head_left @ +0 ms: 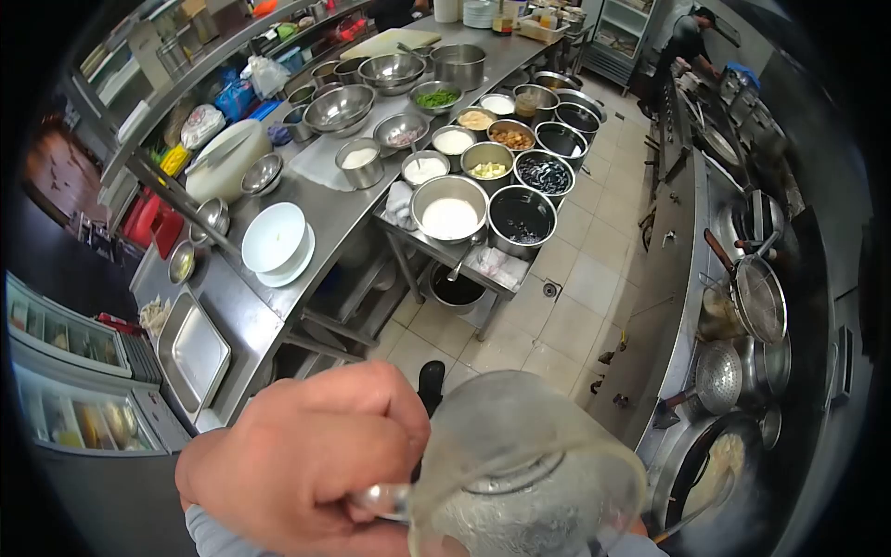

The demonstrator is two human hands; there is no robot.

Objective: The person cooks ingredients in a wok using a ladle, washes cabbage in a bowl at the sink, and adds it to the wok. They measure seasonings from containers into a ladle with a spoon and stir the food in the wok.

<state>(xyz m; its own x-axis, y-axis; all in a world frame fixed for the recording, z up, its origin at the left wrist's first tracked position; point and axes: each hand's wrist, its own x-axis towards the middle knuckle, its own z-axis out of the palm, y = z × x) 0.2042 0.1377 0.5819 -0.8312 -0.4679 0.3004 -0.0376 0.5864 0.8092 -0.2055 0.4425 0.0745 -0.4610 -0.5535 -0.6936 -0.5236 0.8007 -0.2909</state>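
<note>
My left hand [316, 436] is close to the camera at the bottom, its fingers closed around the handle of a clear jug [529, 464]. The jug is tilted with its wide mouth towards me, and its inside looks wet and cloudy. A shiny piece, perhaps part of the handle, shows between thumb and fingers. Of my right arm, only a scrap of sleeve and skin [639, 529] shows beside the jug; the fingers are hidden behind it. Right of the jug, a wok [682, 464] holds pale food, with a utensil resting in it.
A low steel stand [483, 278] carries several pots of sauces and powders. Left is a steel counter [278, 311] with white bowls [276, 239] and a tray [193, 357]. A strainer [761, 297] and perforated ladle [717, 379] lie by the stove. Another person [685, 46] works far right.
</note>
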